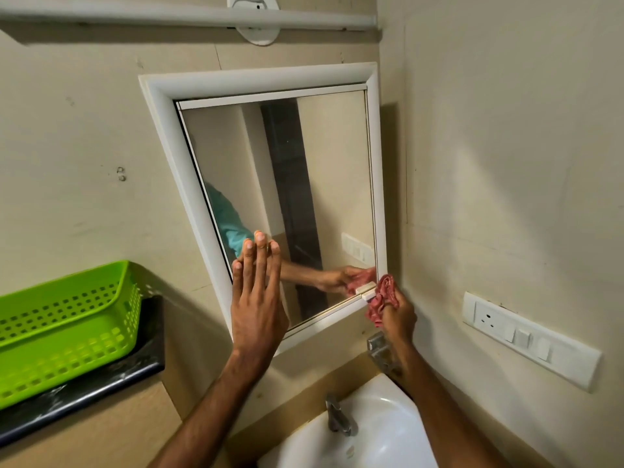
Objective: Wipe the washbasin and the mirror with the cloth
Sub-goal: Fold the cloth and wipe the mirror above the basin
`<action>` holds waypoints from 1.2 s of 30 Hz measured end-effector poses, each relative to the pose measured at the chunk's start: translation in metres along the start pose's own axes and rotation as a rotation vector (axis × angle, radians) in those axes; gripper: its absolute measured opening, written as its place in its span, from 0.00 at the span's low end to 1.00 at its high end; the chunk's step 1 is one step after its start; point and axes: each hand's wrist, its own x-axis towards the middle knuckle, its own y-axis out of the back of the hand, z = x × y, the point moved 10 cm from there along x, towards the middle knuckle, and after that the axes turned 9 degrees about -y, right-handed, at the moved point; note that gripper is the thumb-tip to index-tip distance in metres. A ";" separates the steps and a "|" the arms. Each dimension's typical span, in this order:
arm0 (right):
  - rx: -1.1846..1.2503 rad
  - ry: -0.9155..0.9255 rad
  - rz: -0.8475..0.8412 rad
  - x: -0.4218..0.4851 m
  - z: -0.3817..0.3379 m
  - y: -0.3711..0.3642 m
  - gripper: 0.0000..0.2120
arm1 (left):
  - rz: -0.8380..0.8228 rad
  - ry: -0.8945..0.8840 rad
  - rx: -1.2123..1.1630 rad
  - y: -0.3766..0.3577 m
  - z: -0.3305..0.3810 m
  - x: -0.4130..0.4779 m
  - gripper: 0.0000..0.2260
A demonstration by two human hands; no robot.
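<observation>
A white-framed mirror (pixel 314 184) hangs on the beige wall above a white washbasin (pixel 381 430) with a metal tap (pixel 339 417). My left hand (pixel 258 298) lies flat with straight fingers against the mirror's lower left part. My right hand (pixel 398 317) grips a bunched pink-red cloth (pixel 383 297) and holds it against the mirror's lower right corner, by a small white knob (pixel 366 293) on the frame. The glass reflects both arms and the cloth.
A green plastic basket (pixel 67 322) sits on a dark counter (pixel 84 396) at the left. A white switch and socket panel (pixel 530 339) is on the right wall. A metal bracket (pixel 380 349) sticks out below the mirror. A white tube light (pixel 189 15) runs overhead.
</observation>
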 end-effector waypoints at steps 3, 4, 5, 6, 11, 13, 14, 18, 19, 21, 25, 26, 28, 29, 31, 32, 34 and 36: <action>-0.022 0.139 0.046 -0.038 -0.003 -0.018 0.20 | -0.003 0.007 -0.017 0.001 0.000 -0.002 0.44; -0.074 0.193 0.050 -0.054 -0.003 -0.028 0.22 | -0.004 0.005 -0.026 0.002 -0.001 -0.002 0.44; -0.122 0.249 0.053 -0.068 -0.001 -0.042 0.24 | -0.007 -0.004 -0.040 0.003 -0.003 -0.002 0.44; -0.180 0.295 0.059 -0.084 0.002 -0.057 0.26 | -0.010 -0.021 -0.060 0.003 -0.004 -0.003 0.42; -0.363 0.432 0.025 -0.160 -0.003 -0.112 0.41 | 0.003 -0.061 -0.158 0.007 -0.014 -0.016 0.36; -0.389 0.554 -0.073 -0.189 -0.010 -0.131 0.44 | 0.021 -0.041 -0.164 0.002 -0.023 -0.023 0.36; -0.404 0.647 -0.141 -0.208 -0.012 -0.142 0.43 | 0.024 -0.020 -0.168 -0.001 -0.028 -0.026 0.38; -0.503 1.063 -0.461 -0.264 -0.005 -0.171 0.32 | 0.009 0.027 -0.148 -0.002 -0.035 -0.035 0.41; -0.527 1.142 -0.473 -0.263 -0.009 -0.169 0.33 | 0.008 0.017 -0.129 0.000 -0.035 -0.036 0.40; -0.543 1.235 -0.432 -0.247 -0.022 -0.160 0.33 | 0.016 0.011 -0.120 0.003 -0.037 -0.037 0.37; -0.584 1.185 -0.169 -0.160 -0.034 -0.117 0.31 | 0.041 0.034 -0.155 0.007 -0.048 -0.037 0.42; -0.582 1.111 -0.102 -0.131 -0.038 -0.100 0.32 | 0.040 0.045 -0.178 0.007 -0.049 -0.037 0.44; -0.471 0.903 -0.011 -0.071 -0.048 -0.066 0.31 | 0.037 0.055 -0.207 0.005 -0.050 -0.036 0.45; -0.412 0.812 0.039 -0.052 -0.053 -0.054 0.32 | 0.036 0.054 -0.211 0.005 -0.049 -0.036 0.44; -0.346 0.708 0.138 -0.043 -0.060 -0.048 0.35 | 0.041 0.048 -0.208 0.002 -0.049 -0.035 0.44; -0.325 0.688 0.165 -0.046 -0.059 -0.053 0.36 | 0.043 0.046 -0.206 0.001 -0.049 -0.035 0.43; -0.299 0.677 0.166 -0.065 -0.056 -0.061 0.37 | 0.049 0.036 -0.195 -0.001 -0.050 -0.035 0.43; -0.329 0.724 0.109 -0.090 -0.047 -0.073 0.35 | 0.047 0.025 -0.207 -0.002 -0.052 -0.035 0.43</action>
